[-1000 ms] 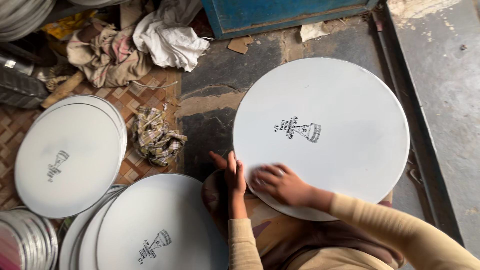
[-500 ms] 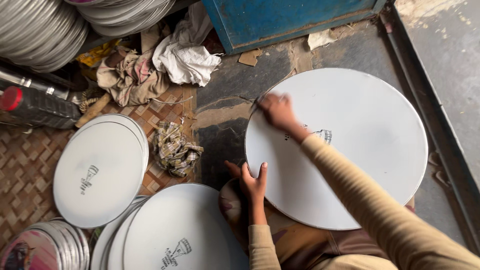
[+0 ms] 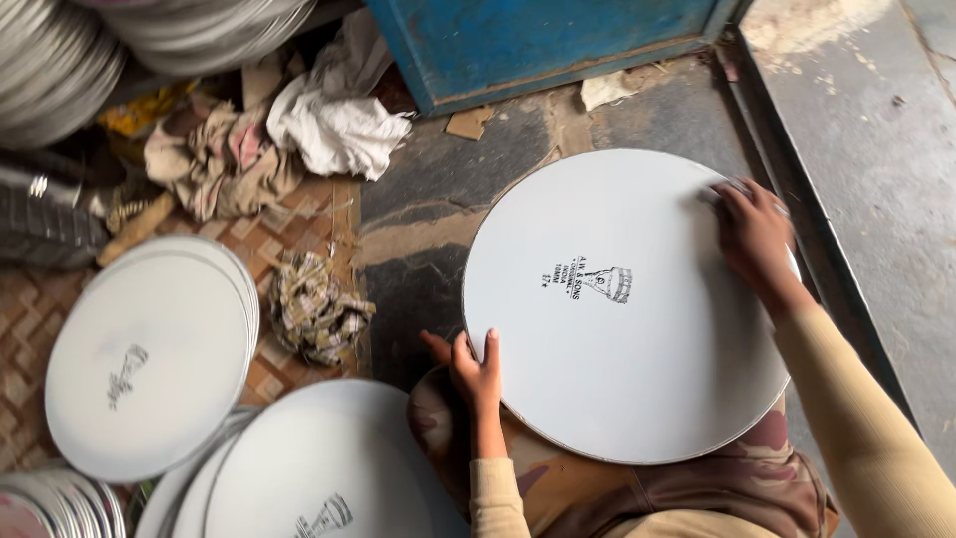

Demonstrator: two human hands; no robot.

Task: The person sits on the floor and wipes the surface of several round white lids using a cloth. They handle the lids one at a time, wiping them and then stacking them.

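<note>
The right hand has been carried across the large white disc from its upper left edge to its right rim, where it is pressed flat, fingers together; a sweeping pass over the face is suggested. The disc is rested on the lap, its lower left rim gripped by the left hand. Whatever lies under the right palm is hidden. The stacked discs are cut off at the frame.

Soft even daylight, faint shadows, sharp
</note>
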